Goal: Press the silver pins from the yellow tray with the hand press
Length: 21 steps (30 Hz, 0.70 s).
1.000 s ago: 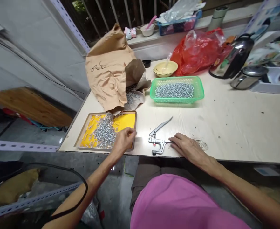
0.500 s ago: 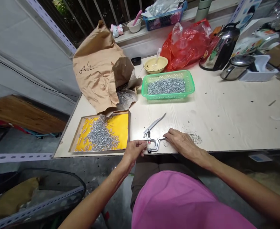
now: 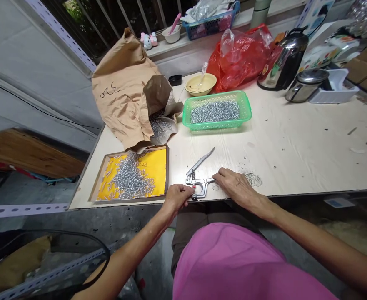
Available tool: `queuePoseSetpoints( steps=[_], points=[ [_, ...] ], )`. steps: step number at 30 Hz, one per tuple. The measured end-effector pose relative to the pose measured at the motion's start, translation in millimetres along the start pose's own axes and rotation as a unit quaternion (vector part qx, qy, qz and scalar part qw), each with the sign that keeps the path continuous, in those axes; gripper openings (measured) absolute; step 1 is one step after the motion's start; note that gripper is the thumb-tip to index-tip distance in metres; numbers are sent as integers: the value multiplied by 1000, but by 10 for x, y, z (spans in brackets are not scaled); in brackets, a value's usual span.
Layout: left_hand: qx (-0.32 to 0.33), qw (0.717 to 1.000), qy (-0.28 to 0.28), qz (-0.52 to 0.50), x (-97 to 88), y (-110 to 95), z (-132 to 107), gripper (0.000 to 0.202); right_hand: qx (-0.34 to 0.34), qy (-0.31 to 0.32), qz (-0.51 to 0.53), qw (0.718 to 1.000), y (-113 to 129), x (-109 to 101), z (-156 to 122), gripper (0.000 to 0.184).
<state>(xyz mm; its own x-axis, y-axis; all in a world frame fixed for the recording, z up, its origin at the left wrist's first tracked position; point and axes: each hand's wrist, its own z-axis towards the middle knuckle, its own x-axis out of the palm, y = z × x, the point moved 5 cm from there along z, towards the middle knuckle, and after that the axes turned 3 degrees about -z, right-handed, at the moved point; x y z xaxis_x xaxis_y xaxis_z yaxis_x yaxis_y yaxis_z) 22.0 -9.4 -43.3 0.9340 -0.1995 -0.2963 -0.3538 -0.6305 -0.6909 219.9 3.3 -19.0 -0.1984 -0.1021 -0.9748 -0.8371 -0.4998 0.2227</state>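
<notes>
In the head view, the pliers (image 3: 199, 181) lie near the front edge of the table (image 3: 283, 154), between a shallow tray (image 3: 167, 171) of small metal pieces (image 3: 130, 177) and the right hand. That right hand (image 3: 235, 184) is mostly closed, its fingertips on the end of the lower handle, with the palm low over the tabletop. The left hand (image 3: 178, 196) has thumb and forefinger pinched together right at the tool's mouth; whether a piece sits between them is too small to tell.

The pliers look like bare metal, so they are probably stiff, fairly solid for their size and hard to damage. The long lever (image 3: 202, 161) stands raised away from the lower handle, and the spring (image 3: 193, 175) beneath it would likely push back against a squeeze. The surest hold seems to be across both handles toward their free ends, where leverage is greatest; smooth metal could slide in a loose grip, and fingertips at the mouth could get nipped.

The metal pieces, heaped in the tray and also in the green basket (image 3: 248, 110), look rigid, light and slick, likely to roll; each would suit a fingertip pinch.
</notes>
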Motion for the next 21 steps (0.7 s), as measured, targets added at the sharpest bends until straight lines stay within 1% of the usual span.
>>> queuePoseSetpoints(
  steps=[5,11,16,21],
  points=[
    [-10,999,39,25,29,-20,1,27,-3,-3,2,1000,10,-8,-1,19],
    [-20,999,43,25,28,-2,1,36,-8,2,12,1000,-17,41,-3,17],
    [-18,998,44,28,36,-6,-7,35,-30,1,24,999,-51,87,23,15],
    [-16,998,41,34,38,13,-2,33,-54,39,8,998,-39,-5,57,18]
  ],
)
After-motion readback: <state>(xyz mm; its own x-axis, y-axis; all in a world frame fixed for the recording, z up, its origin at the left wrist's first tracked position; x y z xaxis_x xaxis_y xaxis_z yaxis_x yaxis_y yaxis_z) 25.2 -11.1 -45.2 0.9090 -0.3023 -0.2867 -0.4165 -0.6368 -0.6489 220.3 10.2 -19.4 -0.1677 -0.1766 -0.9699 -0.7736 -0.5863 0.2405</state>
